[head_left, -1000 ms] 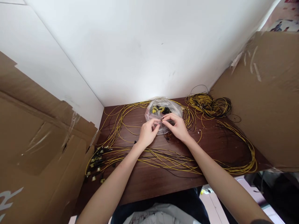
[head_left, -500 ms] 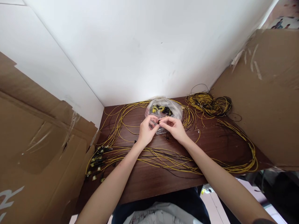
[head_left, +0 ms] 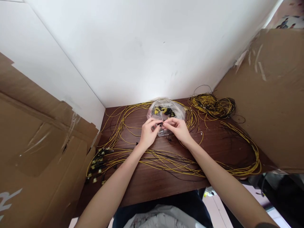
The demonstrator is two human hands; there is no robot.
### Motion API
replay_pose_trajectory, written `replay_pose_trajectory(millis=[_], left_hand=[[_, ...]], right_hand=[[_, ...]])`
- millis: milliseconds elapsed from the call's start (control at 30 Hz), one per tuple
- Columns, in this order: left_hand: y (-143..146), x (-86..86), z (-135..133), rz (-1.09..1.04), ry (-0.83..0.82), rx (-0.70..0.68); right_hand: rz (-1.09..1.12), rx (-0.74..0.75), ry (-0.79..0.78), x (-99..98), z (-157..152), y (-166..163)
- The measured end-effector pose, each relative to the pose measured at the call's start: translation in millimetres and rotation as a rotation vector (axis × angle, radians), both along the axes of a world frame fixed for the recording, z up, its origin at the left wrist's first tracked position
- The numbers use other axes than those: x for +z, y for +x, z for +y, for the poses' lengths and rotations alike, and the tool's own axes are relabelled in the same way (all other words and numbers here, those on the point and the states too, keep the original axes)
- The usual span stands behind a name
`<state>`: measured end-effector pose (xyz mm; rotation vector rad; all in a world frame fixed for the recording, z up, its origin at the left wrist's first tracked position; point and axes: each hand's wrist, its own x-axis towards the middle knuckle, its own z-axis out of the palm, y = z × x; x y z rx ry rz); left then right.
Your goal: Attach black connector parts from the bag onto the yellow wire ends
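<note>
Between left hand (head_left: 148,133) and right hand (head_left: 178,129), small black piece (head_left: 160,123), fingertip-held

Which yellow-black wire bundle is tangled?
The heap at the back right, beside the right-hand cardboard; it's balled up, while the other bundles lie in long, open sweeps.

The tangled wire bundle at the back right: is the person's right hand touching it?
Apart. The head view shows tabletop and looped wires between the right hand and the tangled wire bundle.
</note>
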<state>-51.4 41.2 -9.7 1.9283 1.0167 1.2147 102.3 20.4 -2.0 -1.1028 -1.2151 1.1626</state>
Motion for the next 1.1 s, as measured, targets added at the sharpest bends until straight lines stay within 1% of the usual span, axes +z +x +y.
replay_pose_trajectory(millis=[100, 200, 367, 467, 733, 1100], left_hand=[[0.3, 0.4, 0.6, 0.0, 0.008, 0.007], [0.3, 0.6, 0.7, 0.033, 0.009, 0.019], [0.7, 0.3, 0.4, 0.122, 0.017, 0.016], [1.0, 0.0, 0.4, 0.177, 0.013, -0.002], [1.6, -0.2, -0.2, 0.232, 0.029, -0.012], [1.9, -0.4, -1.6, 0.247, 0.061, -0.014]], right_hand=[[0.011, 0.008, -0.023, 1.3, -0.7, -0.6], [-0.05, 0.004, -0.003, 1.6, -1.4, -0.3], [-0.36, -0.047, 0.09, -1.1, -2.2, 1.6], [-0.442, -0.066, 0.109, -2.0, -2.3, 1.6], [-0.466, -0.092, 0.086, -0.4, -2.3, 1.0], [-0.416, -0.084, 0.02, 1.0, -0.8, 3.4]])
